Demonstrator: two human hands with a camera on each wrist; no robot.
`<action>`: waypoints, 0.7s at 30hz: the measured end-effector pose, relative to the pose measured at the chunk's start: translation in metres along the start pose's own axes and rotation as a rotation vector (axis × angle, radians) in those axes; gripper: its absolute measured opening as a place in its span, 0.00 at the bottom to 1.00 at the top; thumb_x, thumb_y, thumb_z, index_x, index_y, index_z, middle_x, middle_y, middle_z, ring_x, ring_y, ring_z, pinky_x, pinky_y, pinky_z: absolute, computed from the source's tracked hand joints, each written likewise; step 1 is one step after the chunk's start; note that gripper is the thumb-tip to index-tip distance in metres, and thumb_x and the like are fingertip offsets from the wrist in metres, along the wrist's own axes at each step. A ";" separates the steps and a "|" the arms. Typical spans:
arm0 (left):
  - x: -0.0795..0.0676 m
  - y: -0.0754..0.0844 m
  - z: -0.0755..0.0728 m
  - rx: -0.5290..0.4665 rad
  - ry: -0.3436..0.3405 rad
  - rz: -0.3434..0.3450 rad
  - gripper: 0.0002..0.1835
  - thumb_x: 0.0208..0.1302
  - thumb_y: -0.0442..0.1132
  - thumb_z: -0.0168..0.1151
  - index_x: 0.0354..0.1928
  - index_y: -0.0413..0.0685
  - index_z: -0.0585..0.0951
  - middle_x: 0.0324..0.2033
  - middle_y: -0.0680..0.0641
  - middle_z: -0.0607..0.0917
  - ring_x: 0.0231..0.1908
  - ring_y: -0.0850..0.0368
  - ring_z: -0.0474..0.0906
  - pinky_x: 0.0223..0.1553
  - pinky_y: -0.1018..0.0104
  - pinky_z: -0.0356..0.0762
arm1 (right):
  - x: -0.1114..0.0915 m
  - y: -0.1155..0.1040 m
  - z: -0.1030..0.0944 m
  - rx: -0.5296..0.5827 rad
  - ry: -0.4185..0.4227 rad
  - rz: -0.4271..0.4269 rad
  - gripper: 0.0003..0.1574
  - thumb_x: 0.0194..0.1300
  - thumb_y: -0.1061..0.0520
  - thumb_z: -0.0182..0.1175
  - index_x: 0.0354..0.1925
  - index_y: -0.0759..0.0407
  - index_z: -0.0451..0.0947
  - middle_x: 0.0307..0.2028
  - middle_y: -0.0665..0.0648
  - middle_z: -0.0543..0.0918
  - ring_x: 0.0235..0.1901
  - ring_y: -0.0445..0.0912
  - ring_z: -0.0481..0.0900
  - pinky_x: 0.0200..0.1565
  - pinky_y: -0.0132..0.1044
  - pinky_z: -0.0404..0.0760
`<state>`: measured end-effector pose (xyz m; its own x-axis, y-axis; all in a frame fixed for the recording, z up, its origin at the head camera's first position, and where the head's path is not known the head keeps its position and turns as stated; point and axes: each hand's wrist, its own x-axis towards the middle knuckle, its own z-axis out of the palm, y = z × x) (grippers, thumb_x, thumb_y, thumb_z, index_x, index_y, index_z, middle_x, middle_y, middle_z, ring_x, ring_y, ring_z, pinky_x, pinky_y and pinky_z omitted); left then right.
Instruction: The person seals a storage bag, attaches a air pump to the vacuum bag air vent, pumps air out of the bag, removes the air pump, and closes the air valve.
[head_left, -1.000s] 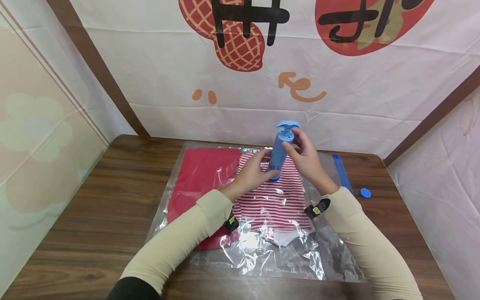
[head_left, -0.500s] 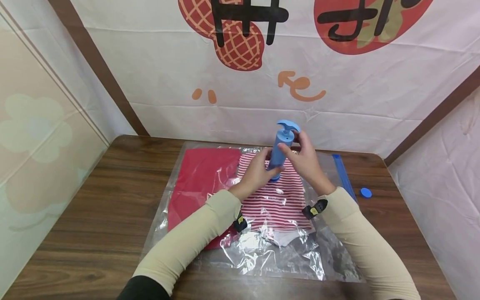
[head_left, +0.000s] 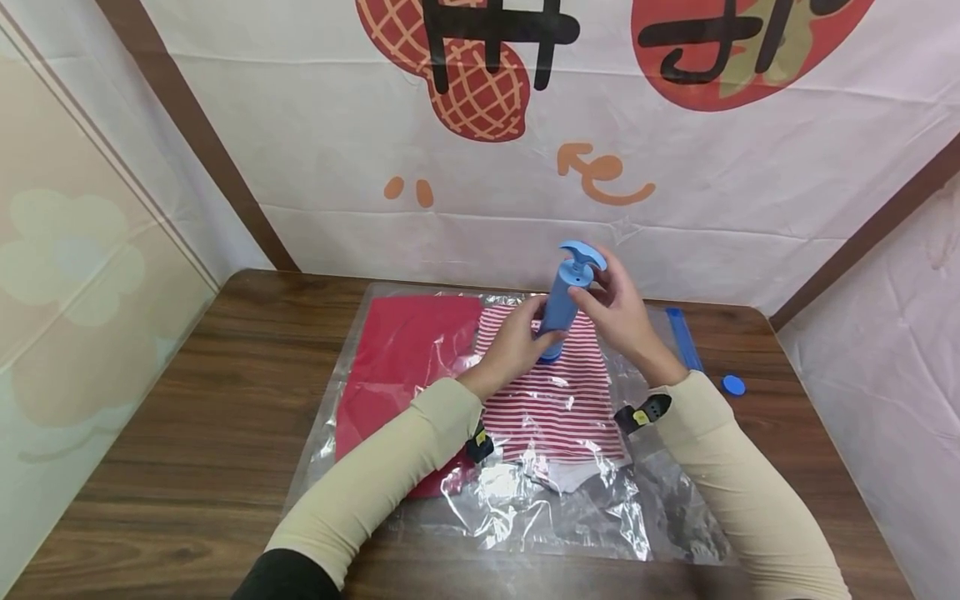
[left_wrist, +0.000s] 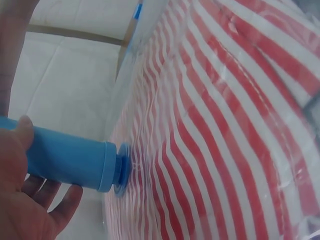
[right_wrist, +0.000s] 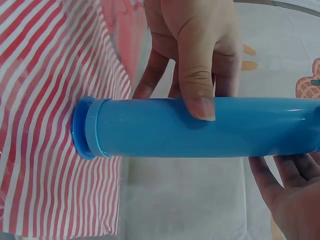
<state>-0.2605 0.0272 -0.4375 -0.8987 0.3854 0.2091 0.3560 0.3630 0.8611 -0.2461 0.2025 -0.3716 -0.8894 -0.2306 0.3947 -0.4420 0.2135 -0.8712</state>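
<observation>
A blue hand pump with a hook-shaped T-handle stands, leaning slightly right, on a clear plastic storage bag. At its base, a blue valve disc meets the bag over a red-and-white striped garment. My left hand grips the lower barrel, thumb on the near side, as the right wrist view also shows. Higher up, my right hand holds the barrel just below the handle, thumb in front. The handle is close to the barrel's top.
A folded red garment lies in the bag, left of the striped one. A blue strip runs along the bag's right side. Beside it on the wooden table lies a round blue cap. A printed cloth backdrop rises behind the table.
The left hand has shifted slightly right on the barrel. The pump's handle has turned and its top has moved a little right, with the right hand following it.
</observation>
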 end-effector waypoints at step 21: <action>-0.007 0.001 0.000 -0.027 0.015 -0.011 0.35 0.62 0.42 0.75 0.64 0.42 0.66 0.59 0.41 0.78 0.62 0.47 0.75 0.64 0.52 0.73 | -0.001 -0.001 0.010 -0.165 0.107 0.060 0.36 0.67 0.62 0.69 0.68 0.68 0.67 0.55 0.65 0.77 0.53 0.49 0.74 0.53 0.41 0.77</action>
<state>-0.2537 0.0250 -0.4387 -0.9065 0.3683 0.2064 0.3390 0.3437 0.8757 -0.2430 0.1932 -0.3740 -0.9181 -0.1122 0.3801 -0.3932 0.3787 -0.8379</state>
